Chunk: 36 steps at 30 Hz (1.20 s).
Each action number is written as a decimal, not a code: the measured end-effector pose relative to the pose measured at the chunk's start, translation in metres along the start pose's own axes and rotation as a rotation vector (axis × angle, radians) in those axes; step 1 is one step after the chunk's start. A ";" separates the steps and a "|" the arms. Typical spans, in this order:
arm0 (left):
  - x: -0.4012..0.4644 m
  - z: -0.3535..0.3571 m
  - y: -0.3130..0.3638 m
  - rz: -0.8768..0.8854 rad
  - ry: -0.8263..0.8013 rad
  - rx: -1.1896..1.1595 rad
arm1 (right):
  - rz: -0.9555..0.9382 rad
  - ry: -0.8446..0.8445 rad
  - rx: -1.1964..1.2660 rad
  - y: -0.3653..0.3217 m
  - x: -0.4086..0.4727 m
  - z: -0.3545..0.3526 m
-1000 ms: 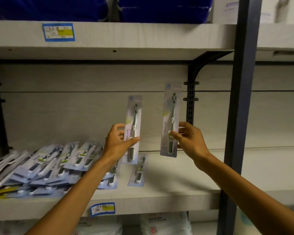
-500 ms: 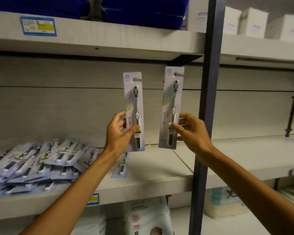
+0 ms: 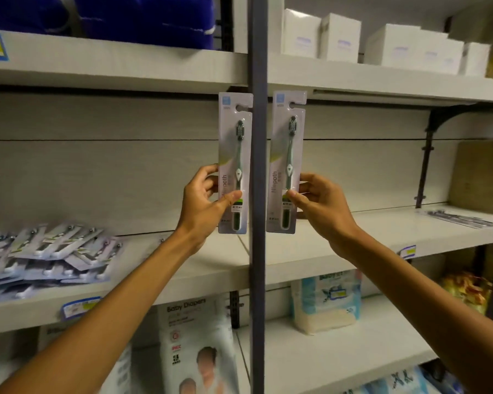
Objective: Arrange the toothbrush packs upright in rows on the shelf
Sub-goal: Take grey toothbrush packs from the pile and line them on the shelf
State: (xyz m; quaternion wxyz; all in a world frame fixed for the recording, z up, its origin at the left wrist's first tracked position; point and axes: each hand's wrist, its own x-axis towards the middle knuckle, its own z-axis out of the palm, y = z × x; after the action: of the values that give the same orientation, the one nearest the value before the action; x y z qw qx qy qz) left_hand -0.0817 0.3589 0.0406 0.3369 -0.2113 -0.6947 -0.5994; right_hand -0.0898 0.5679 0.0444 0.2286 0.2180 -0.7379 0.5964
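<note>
The shelf [image 3: 182, 268] runs across the whole view, a pale board with a dark upright post [image 3: 257, 194] standing in front of it at the middle. On its left part lies a heap of toothbrush packs [image 3: 46, 257], flat and overlapping, none of them upright. Far right on the same board lie a few more flat packs [image 3: 456, 218], too blurred to tell what they are for sure. On the board above stand white boxes [image 3: 382, 44] to the right and blue bundles [image 3: 143, 18] to the left; below sit a baby diaper pack [image 3: 194, 345] and a pale blue-and-white pack [image 3: 325, 300].

The left hand [image 3: 204, 203] holds the left toothbrush pack [image 3: 235, 163] upright in the air, just left of the post, thumb across the front near the lower part and fingers [image 3: 208, 177] curled behind its edge. The right hand [image 3: 322, 206] pinches the right toothbrush pack [image 3: 286, 163] the same way, just right of the post. Both packs hang clear above the shelf, brush heads up, side by side with the post between them.
</note>
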 end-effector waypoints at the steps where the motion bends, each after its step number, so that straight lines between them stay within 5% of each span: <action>1: -0.004 0.015 0.004 -0.003 -0.006 -0.006 | 0.008 0.003 -0.004 0.003 -0.003 -0.016; 17: -0.047 0.232 0.002 -0.104 -0.088 -0.060 | 0.185 0.084 -0.027 0.077 -0.046 -0.242; 36: -0.005 0.415 -0.071 -0.165 -0.136 -0.176 | 0.236 0.128 -0.112 0.185 0.023 -0.364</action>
State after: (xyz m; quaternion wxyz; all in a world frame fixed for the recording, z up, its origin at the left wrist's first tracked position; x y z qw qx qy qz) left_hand -0.2169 0.7505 -0.0352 0.2187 -0.2225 -0.6755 -0.6681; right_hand -0.1896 0.9588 -0.0193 0.2154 0.0783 -0.7745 0.5896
